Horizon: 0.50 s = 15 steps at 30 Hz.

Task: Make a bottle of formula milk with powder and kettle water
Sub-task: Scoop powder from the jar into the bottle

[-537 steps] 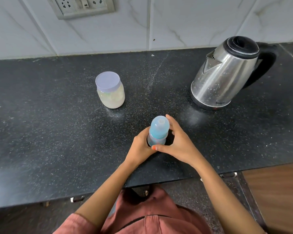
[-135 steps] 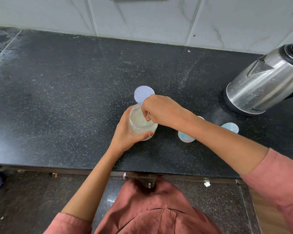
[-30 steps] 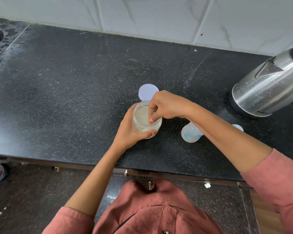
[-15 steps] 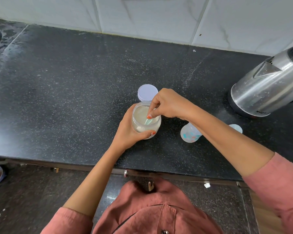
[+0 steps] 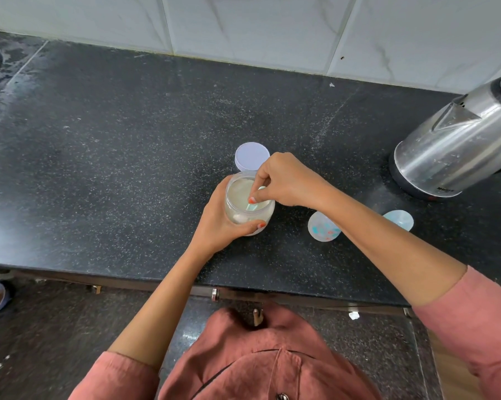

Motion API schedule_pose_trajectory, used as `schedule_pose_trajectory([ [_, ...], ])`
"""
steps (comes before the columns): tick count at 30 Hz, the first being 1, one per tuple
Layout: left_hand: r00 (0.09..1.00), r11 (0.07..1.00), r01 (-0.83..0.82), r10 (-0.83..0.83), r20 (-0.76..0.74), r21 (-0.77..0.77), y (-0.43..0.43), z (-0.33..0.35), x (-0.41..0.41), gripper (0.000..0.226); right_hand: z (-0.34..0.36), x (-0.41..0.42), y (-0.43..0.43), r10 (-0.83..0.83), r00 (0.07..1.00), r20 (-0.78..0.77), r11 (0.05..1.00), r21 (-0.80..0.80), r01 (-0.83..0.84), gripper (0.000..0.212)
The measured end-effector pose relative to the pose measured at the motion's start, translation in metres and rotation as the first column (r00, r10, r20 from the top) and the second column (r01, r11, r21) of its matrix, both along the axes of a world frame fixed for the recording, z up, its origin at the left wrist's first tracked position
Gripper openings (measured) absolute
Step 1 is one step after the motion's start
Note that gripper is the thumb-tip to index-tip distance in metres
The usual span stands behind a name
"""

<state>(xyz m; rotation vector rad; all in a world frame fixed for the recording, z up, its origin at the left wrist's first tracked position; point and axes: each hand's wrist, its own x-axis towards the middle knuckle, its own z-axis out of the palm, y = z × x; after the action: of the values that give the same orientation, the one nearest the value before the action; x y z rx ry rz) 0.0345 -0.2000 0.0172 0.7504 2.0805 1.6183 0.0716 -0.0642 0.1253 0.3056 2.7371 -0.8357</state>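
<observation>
Pinches, between the curled thumb and fingers of the right hand (image 5: 286, 180), the upper end of a pale green scoop (image 5: 253, 205), lower end down inside the open powder jar (image 5: 236, 219). Wraps the left hand (image 5: 217, 223) round the jar's wall from the near side and steadies it on the counter (image 5: 113, 154).

Differs from the view a second ago, with fingertips sunk in the jar mouth and the scoop hidden. Now shows the scoop drawn up toward the rim, visible below the fingers. Cannot tell whether the scoop carries any powder (image 5: 239, 192): too small and too pale against the contents.

Suggests the lifting-out of a measure, and so probably marks the turn from digging to carrying.

Leaves the jar's lilac lid (image 5: 251, 156) flat on the counter just behind the jar. Places the bottle (image 5: 323, 230), open-mouthed and upright, to the right of the jar, partly under the right forearm, contents not readable. Sets the pale blue cap (image 5: 399, 219) further right. Keeps the steel kettle (image 5: 451, 151) well apart at the far right edge, untouched by either hand.

Calls next, in all likelihood, for a level carry across the gap to the narrow bottle mouth. Risks a spill of powder on the dark counter at any tilt.
</observation>
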Motion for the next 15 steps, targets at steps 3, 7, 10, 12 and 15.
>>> schedule_pose_trajectory([
  [3, 1.000, 1.000, 0.000, 0.000, 0.011, -0.003, 0.0004, -0.0002, 0.0004, 0.077, -0.0020, 0.0020, -0.0034, 0.013, 1.000, -0.012, 1.000, 0.017, -0.013, 0.008],
  [7, 1.000, 1.000, -0.002, 0.002, 0.008, -0.011, 0.0001, -0.0005, 0.0000, 0.077, -0.0028, 0.0030, -0.0052, 0.027, 1.000, -0.014, 1.000, 0.007, -0.027, 0.009],
  [10, 1.000, 1.000, -0.001, 0.001, 0.009, -0.008, 0.0003, -0.0004, 0.0003, 0.077, -0.0021, 0.0047, -0.0052, 0.026, 1.000, -0.016, 1.000, -0.004, -0.027, 0.009],
  [12, 1.000, 1.000, -0.004, 0.005, 0.006, -0.010, 0.0003, -0.0004, 0.0003, 0.077, -0.0020, 0.0052, -0.0055, 0.031, 0.999, -0.011, 0.999, -0.024, -0.032, 0.009],
  [15, 1.000, 1.000, -0.005, 0.005, 0.011, -0.008, 0.0007, -0.0005, 0.0002, 0.077, -0.0013, 0.0043, -0.0062, 0.020, 1.000, 0.011, 0.998, -0.064, -0.019, 0.011],
])
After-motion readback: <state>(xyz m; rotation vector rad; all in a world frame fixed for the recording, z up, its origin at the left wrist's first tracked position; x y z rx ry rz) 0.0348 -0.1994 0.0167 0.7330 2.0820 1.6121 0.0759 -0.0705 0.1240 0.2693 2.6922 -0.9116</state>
